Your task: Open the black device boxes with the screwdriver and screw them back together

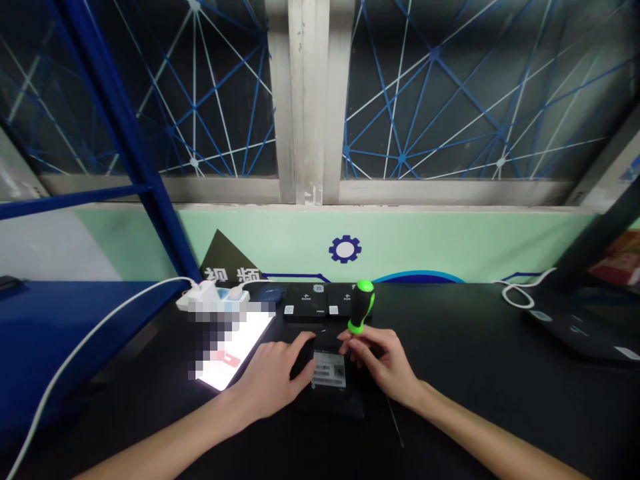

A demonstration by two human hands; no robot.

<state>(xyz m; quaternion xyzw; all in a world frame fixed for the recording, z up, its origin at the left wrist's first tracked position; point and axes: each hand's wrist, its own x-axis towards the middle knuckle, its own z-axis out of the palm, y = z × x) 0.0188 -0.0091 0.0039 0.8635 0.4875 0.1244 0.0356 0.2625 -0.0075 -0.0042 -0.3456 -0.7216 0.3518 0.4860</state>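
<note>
A flat black box-like device [345, 402] with a white printed label [329, 369] lies in front of me. My left hand [275, 373] grips its left side, thumb beside the label and index finger at the far edge. My right hand [387, 365] pinches a screwdriver [363, 308] just below its black and bright green handle. The screwdriver stands nearly upright over the device's far right part; my fingers hide its shaft and tip. A thin dark rod [395, 421] lies right of the device. Beyond it is a tiny pale piece [323, 331], too small to name.
Two similar black boxes [305, 303] sit side by side behind the device. A lit screen [243, 343] lies left of my left hand, near a white power strip [215, 295] with cables. Another black device [583, 333] and a white cable [520, 295] are at the right.
</note>
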